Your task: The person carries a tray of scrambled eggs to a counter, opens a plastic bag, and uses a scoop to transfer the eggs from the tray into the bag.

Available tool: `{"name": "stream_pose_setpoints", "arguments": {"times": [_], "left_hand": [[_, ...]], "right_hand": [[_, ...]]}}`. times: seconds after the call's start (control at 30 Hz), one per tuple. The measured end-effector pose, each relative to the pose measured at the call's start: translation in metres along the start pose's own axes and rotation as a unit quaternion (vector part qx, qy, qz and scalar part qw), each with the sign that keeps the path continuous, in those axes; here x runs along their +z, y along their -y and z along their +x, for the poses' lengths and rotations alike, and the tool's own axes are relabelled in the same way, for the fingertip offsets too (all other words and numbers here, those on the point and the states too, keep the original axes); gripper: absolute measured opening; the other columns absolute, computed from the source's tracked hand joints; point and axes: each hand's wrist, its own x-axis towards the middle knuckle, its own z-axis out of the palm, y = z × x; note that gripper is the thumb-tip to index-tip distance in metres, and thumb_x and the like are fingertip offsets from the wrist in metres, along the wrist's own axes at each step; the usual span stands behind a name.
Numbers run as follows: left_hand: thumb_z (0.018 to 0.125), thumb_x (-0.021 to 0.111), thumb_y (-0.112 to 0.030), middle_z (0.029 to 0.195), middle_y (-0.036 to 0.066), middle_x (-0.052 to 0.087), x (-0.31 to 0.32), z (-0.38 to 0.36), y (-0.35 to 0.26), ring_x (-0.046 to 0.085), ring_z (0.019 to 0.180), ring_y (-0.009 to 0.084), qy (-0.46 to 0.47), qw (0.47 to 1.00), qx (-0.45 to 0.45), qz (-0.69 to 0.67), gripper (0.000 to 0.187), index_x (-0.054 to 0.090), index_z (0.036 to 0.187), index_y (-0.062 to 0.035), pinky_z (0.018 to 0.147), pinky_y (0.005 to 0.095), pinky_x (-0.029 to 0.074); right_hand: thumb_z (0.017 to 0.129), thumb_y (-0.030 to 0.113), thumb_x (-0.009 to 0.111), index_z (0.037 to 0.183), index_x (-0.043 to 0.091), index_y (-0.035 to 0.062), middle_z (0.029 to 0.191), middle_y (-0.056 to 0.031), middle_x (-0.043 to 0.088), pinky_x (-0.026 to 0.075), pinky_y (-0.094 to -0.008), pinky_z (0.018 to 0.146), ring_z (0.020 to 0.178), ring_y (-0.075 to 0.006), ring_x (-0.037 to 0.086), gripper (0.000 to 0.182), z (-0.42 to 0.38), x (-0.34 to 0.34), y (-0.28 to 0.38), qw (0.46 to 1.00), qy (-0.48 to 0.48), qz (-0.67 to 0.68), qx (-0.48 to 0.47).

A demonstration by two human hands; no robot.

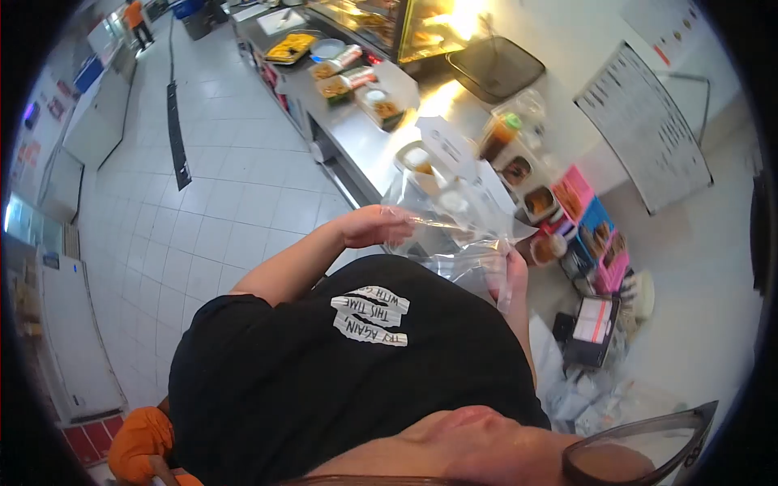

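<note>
Bag (442, 243), thin and clear, is held in the head view just before the black shirt (267, 389), between the two hands and near the edge of the steel counter (348, 138). The right hand (512, 275) is closed on a gathered edge of the bag. The left hand (377, 227) has its fingers extended at the other side, partly behind the film; whether they pinch it, I cannot tell. The step in hand seems to be spreading the bag. The next move, I judge, calls for a firm right grip and the film drawn apart gently. Just beyond stands an open food box (417, 158), whose raised lid (446, 147) could catch the film. The right side is crowded by small containers (535, 198) and the wall (705, 243); leftward, past the counter edge, the tiled floor (243, 178) gives wider room.
</note>
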Motion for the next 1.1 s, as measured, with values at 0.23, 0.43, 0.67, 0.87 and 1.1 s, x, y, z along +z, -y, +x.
{"name": "stream_pose_setpoints", "arguments": {"times": [0.23, 0.43, 0.67, 0.87, 1.1], "left_hand": [[0.096, 0.053, -0.037, 0.086, -0.001, 0.057, -0.187, -0.107, -0.065, 0.052, 0.073, 0.008, -0.211, 0.968, 0.134, 0.032, 0.031, 0.059, 0.1, -0.0064, 0.065, 0.026, 0.045], [0.096, 0.054, -0.035, 0.084, -0.002, 0.057, -0.262, -0.228, -0.082, 0.053, 0.072, 0.0077, -0.339, 0.926, 0.166, 0.008, 0.028, 0.061, 0.097, -0.0078, 0.071, 0.0265, 0.046], [0.094, 0.057, -0.025, 0.086, 0.003, 0.062, -0.28, -0.284, -0.075, 0.057, 0.079, 0.0096, -0.518, 0.81, 0.273, 0.02, 0.026, 0.063, 0.096, -0.0001, 0.068, 0.0248, 0.046], [0.094, 0.056, -0.019, 0.088, 0.006, 0.063, -0.286, -0.287, -0.097, 0.06, 0.084, 0.0125, -0.513, 0.818, 0.261, -0.019, 0.022, 0.062, 0.099, 0.0015, 0.077, 0.0271, 0.048], [0.096, 0.046, -0.01, 0.078, 0.002, 0.053, -0.391, -0.312, -0.135, 0.053, 0.073, 0.0123, -0.354, 0.777, 0.428, -0.295, 0.015, 0.053, 0.085, -0.0043, 0.074, 0.0275, 0.047]], "right_hand": [[0.095, 0.028, 0.045, 0.093, 0.059, 0.0052, 0.081, -0.01, 0.063, 0.053, -0.0341, 0.055, 0.06, -0.0221, 0.061, 0.027, 0.186, 0.125, -0.115, 0.98, -0.034, -0.191, 0.034], [0.096, 0.025, 0.049, 0.101, 0.054, 0.0012, 0.09, -0.0119, 0.061, 0.051, -0.0336, 0.063, 0.069, -0.0229, 0.061, 0.025, 0.299, 0.227, -0.214, 0.871, 0.081, -0.466, 0.13], [0.091, 0.021, 0.06, 0.097, 0.055, 0.0023, 0.084, -0.0065, 0.057, 0.044, -0.0298, 0.067, 0.075, -0.0157, 0.054, 0.021, 0.324, 0.347, -0.36, 0.694, 0.328, -0.618, -0.17], [0.096, 0.024, 0.054, 0.09, 0.058, 0.0021, 0.077, -0.0002, 0.057, 0.045, -0.0264, 0.064, 0.069, -0.0076, 0.05, 0.023, 0.323, 0.395, -0.444, 0.692, 0.492, -0.51, 0.136], [0.094, 0.021, 0.054, 0.075, 0.053, -0.0038, 0.058, -0.0101, 0.047, 0.035, -0.032, 0.053, 0.057, -0.0124, 0.038, 0.031, 0.497, 0.409, -0.422, 0.612, 0.502, -0.609, -0.052]]}}
